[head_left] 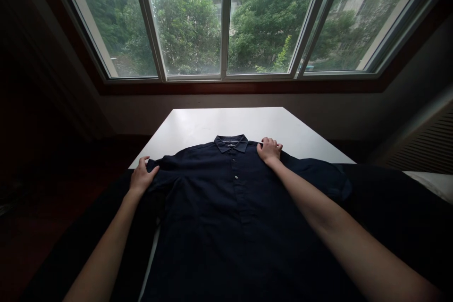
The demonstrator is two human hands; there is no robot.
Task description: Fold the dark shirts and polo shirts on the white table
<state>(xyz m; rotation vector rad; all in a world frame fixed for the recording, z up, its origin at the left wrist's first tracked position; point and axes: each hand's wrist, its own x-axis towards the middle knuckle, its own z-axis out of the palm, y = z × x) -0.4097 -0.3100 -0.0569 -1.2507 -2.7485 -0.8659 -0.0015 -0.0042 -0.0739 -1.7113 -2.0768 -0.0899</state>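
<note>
A dark navy button-up shirt [212, 198] lies spread front side up, its collar [230, 144] pointing away from me toward the window. My left hand [140, 178] is at the end of the sleeve on the left, with the cloth between thumb and fingers. At the shoulder seam right of the collar, my right hand [269, 151] has its fingers curled over the cloth's upper edge. The sleeve on the right [318, 174] stretches out beyond my right forearm. Pale buttons run down the front placket; the shirt's lower part fades into shadow.
Under the shirt is a white table [226, 120], its far edge near the wall. Dark cloth [382, 198] covers the area to the right. A wide sliding window [222, 78] with a brown frame is ahead, and a slatted panel [424, 144] stands at right.
</note>
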